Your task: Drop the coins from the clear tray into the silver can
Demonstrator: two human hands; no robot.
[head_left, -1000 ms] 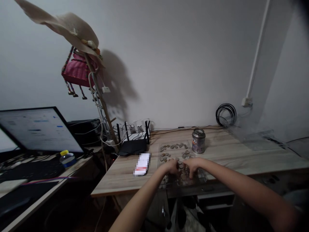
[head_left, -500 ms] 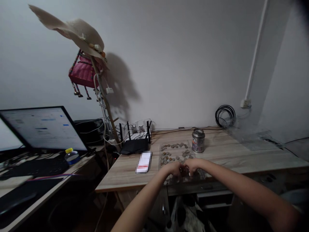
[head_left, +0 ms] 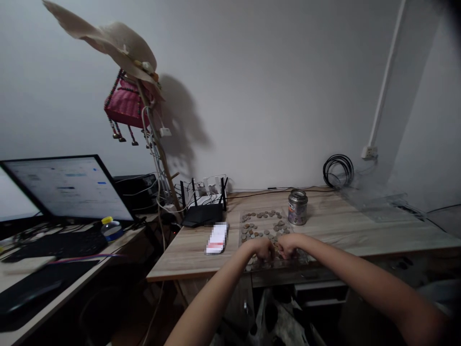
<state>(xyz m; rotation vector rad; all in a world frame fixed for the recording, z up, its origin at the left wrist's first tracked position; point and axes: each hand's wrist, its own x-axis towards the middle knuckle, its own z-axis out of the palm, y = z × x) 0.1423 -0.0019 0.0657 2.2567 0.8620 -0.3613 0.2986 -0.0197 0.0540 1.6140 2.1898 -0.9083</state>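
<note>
Many coins (head_left: 266, 232) lie spread on a clear plastic sheet (head_left: 264, 223) near the front edge of the wooden desk. My left hand (head_left: 263, 249) is over the front part of the coins, its fingers curled downward. Close beside it, my right hand (head_left: 287, 245) is also closed, with fingers pinched low among the coins. Whatever either hand holds is hidden or too small to make out. Just behind my right hand stands an upright metal tin (head_left: 297, 207) with a printed picture.
A phone (head_left: 217, 238) lies left of the coins, and a black router (head_left: 202, 215) stands behind it. Coiled black cable (head_left: 338, 171) leans on the wall at the right. On the side desk are a monitor (head_left: 68, 187) and a yellow-capped bottle (head_left: 112, 229).
My hands have drawn slightly apart over the front coins. The whole view has shifted a little; the tin, phone and coins otherwise look the same.
</note>
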